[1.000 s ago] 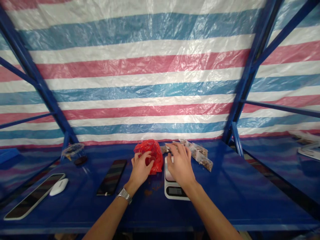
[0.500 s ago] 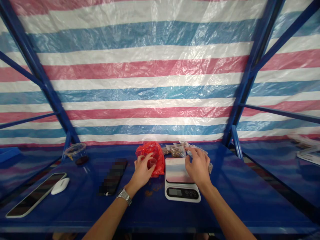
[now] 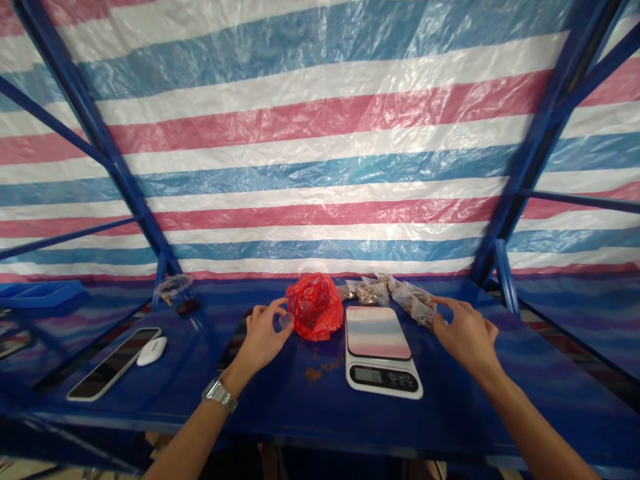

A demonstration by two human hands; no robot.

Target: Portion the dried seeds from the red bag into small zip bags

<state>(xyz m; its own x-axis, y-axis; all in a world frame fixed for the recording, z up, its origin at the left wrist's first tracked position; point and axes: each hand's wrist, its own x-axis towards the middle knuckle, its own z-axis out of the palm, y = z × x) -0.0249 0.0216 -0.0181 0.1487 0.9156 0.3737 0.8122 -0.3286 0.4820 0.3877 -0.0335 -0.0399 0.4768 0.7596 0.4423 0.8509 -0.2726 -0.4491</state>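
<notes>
My left hand [image 3: 263,335] pinches a small clear cup [image 3: 287,321] between thumb and fingers, just left of a crumpled red plastic bag [image 3: 316,308]. Right of that bag lies a white kitchen scale [image 3: 379,333] with a bare, shiny platform and a lit display too small to read. At the right end of a row of small clear bags with brown contents [image 3: 373,294], my right hand [image 3: 465,333] has thumb and index finger closed about the edge of a small plastic bag [image 3: 423,312]. The other fingers of that hand are curled.
Brown crumbs [image 3: 314,374] lie on the blue table before the red bag. Leftward are a dark phone [image 3: 233,343], partly behind my left hand, a clear container of dark liquid [image 3: 186,305], a white-edged phone [image 3: 114,367] and a white case [image 3: 152,351]. Blue metal posts [image 3: 523,160] flank the table.
My right hand has moved right, away from above the scale, to the end bag. My left hand has drawn the cup leftward out of the red bag's opening. The view has shifted.
</notes>
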